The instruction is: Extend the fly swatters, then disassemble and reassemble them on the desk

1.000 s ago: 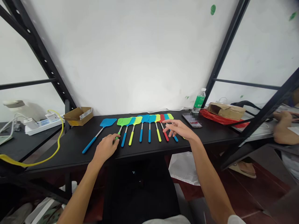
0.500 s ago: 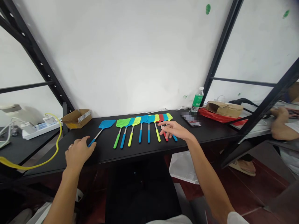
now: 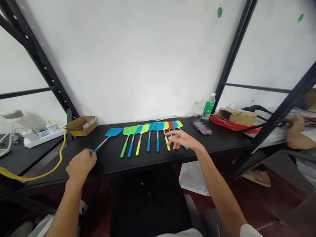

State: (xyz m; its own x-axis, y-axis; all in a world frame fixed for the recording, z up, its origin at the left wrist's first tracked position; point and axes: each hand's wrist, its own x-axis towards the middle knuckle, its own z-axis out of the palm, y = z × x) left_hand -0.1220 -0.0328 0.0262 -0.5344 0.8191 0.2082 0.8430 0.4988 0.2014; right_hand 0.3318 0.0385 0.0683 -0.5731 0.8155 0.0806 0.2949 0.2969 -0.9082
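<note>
My left hand [image 3: 82,163] is closed round the blue handle of a fly swatter [image 3: 114,132] at the left, whose blue head points toward the wall. To its right lies a row of several fly swatters with overlapping heads. A green fly swatter [image 3: 124,148] is at the row's left end, followed by a blue one [image 3: 130,149] and a yellow one [image 3: 138,147]. My right hand [image 3: 183,139] hovers over the row's right end with its fingers apart and nothing in them. It partly hides the handles of a yellow fly swatter [image 3: 168,144] and a red one.
On the black table [image 3: 108,163] stand an open cardboard box [image 3: 81,126], a bottle [image 3: 209,107] and a phone [image 3: 201,127]. A torn box [image 3: 238,116] rests on red plastic [image 3: 222,122]. A yellow cable [image 3: 60,154] hangs left. Another person's arm [image 3: 296,133] shows far right.
My left hand has closed its fingers round the blue swatter's handle, where before they were spread beside it. My right hand has shifted slightly down and left.
</note>
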